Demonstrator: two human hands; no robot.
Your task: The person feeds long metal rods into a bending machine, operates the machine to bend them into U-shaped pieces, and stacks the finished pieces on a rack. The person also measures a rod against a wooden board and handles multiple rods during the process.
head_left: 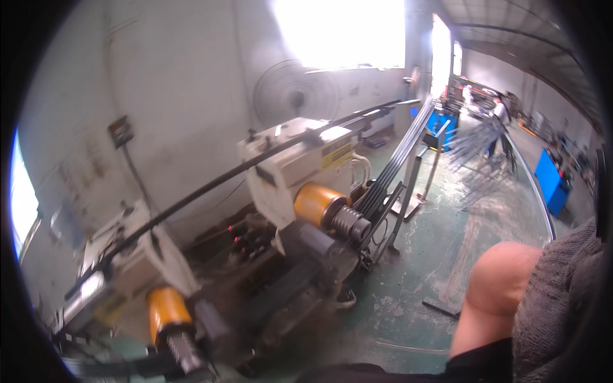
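My right arm (501,287) is bent close in front of me at the lower right, its bare skin showing above a dark sleeve or cloth (482,362). Against it lies a grey knit glove or sleeve (559,300), which runs out to the right rim; no fingers can be made out there. My left hand is out of the picture. Nearest on the left stand two cream machine units with orange cylinders (319,203) and ribbed dark spindles (350,221). A long dark bar (230,182) slants across above them. The picture is smeared by motion.
Long metal rods (399,156) lean on a dark stand (402,217). More rods (479,156) lie near a person (500,112) farther back. A round fan (297,96) stands by the wall. Blue cabinets (552,182) stand right; a short dark bar (440,309) lies on the green floor (415,281).
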